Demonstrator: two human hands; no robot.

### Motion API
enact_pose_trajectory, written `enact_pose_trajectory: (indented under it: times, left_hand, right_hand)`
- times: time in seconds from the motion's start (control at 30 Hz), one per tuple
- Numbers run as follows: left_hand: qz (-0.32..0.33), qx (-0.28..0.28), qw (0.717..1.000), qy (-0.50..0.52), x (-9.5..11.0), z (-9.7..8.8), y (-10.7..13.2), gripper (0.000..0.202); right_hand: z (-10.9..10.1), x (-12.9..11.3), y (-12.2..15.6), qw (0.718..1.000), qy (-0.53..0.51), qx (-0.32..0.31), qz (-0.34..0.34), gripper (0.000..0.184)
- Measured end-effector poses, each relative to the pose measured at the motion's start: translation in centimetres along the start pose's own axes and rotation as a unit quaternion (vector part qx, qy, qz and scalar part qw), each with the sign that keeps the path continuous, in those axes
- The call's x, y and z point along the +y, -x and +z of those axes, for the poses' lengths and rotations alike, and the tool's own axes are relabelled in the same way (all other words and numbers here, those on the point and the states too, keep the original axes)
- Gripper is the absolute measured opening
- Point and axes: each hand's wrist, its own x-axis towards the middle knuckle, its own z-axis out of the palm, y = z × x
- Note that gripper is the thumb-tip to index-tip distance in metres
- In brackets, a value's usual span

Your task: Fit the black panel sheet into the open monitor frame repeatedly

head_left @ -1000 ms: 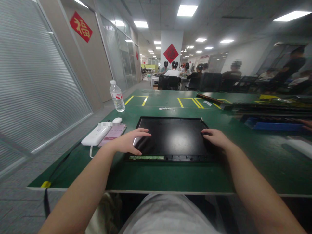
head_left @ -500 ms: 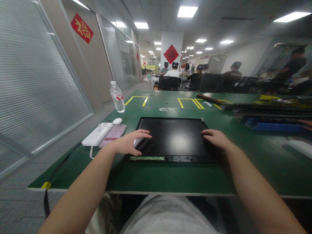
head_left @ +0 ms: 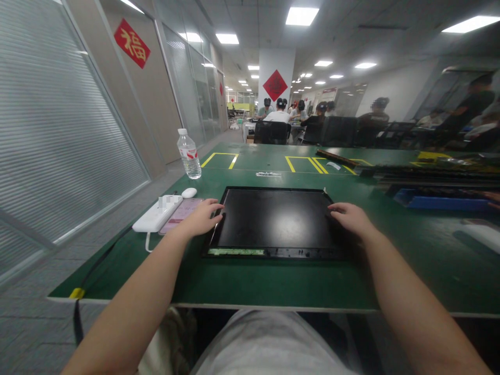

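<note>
A flat display panel (head_left: 273, 219) with a dark glossy face and black frame lies on the green table. A green circuit strip (head_left: 236, 252) runs along the left part of its near edge. My left hand (head_left: 205, 216) is at the panel's left edge, thumb and fingers apart, holding nothing. At the right edge is my right hand (head_left: 349, 219), its fingers loosely bent and apart near the frame. Whether the fingertips touch the frame I cannot tell. A small pale tab (head_left: 325, 191) sticks up at the far right corner.
Left of the panel lie a white power strip (head_left: 156, 214), a phone (head_left: 182, 214) and a white mouse-like object (head_left: 189, 192). Behind them stands a water bottle (head_left: 189, 156). Long black strips (head_left: 414, 177) and a blue piece (head_left: 429, 200) lie right. People sit in the background.
My left hand has drawn back leftward from over the screen to its left edge. My right hand has shifted slightly right and up. The panel has hardly moved.
</note>
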Motion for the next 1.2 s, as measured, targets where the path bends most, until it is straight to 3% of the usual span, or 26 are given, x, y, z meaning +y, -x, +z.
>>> enact_pose_trajectory:
  times: [0.1, 0.23, 0.37, 0.57, 0.8, 1.1, 1.2]
  left_hand:
    - [-0.013, -0.001, 0.999, -0.037, -0.4, 0.4, -0.3, 0.042]
    - [-0.017, -0.012, 0.998, -0.055, -0.2, 0.7, -0.4, 0.046]
    - [-0.014, -0.018, 0.998, -0.057, 0.2, 1.0, -0.6, 0.050]
    - [-0.027, -0.012, 0.999, -0.035, 0.4, 1.2, -0.6, 0.050]
    - [-0.024, -0.003, 0.999, -0.036, 0.2, 1.3, -0.7, 0.047]
    - [-0.014, -0.018, 0.999, -0.028, -0.2, 1.3, -0.8, 0.047]
    - [-0.018, -0.019, 0.999, -0.031, -0.3, 1.4, -0.9, 0.048]
  right_hand:
    - [-0.5, 0.0, 0.0, 0.998, 0.005, 0.017, 0.056, 0.037]
    - [-0.7, 0.5, -0.2, 0.994, 0.032, -0.008, 0.100, 0.035]
    - [-0.3, 1.0, -0.5, 0.994, 0.043, -0.042, 0.093, 0.035]
    - [0.4, 1.6, -0.8, 0.996, 0.032, -0.029, 0.079, 0.034]
    - [0.5, 1.2, -0.6, 0.992, 0.051, -0.049, 0.100, 0.044]
    - [1.3, 2.8, -1.2, 0.998, 0.035, -0.014, 0.056, 0.039]
    - [1.1, 2.6, -1.2, 0.997, 0.029, -0.024, 0.069, 0.041]
